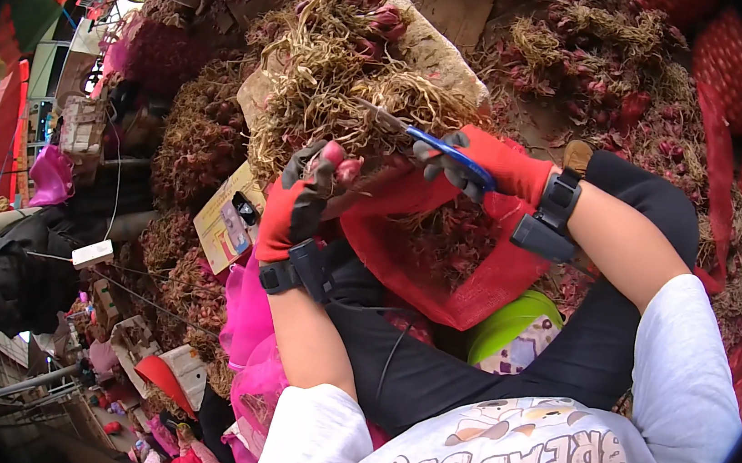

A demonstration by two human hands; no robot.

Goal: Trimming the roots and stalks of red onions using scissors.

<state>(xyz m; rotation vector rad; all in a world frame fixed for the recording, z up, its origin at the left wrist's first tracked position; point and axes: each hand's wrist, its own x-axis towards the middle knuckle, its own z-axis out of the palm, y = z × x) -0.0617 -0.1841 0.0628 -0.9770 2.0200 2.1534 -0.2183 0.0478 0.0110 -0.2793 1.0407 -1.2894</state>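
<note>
My left hand (292,204), in a red glove with dark grey fingers, is closed around a few pinkish-red shallots (348,170) whose bulbs stick out past the fingertips. Gloved the same way, my right hand (498,162) grips a pair of blue-handled scissors (450,148). The blades point left over the dry stems, a little above and right of the held shallots. Whether they are parted is hard to make out. Beyond both hands, a heap of shallots with dried stems (311,78) lies on a pale slab (433,51).
Below my hands, between my legs, a red mesh bag (482,304) gapes with shallots inside. A lime-green container (516,326) stands beside it. More shallot piles (591,65) spread right and left. Full red sacks (741,77) sit at the far right. Pink mesh (254,337) lies by my left arm.
</note>
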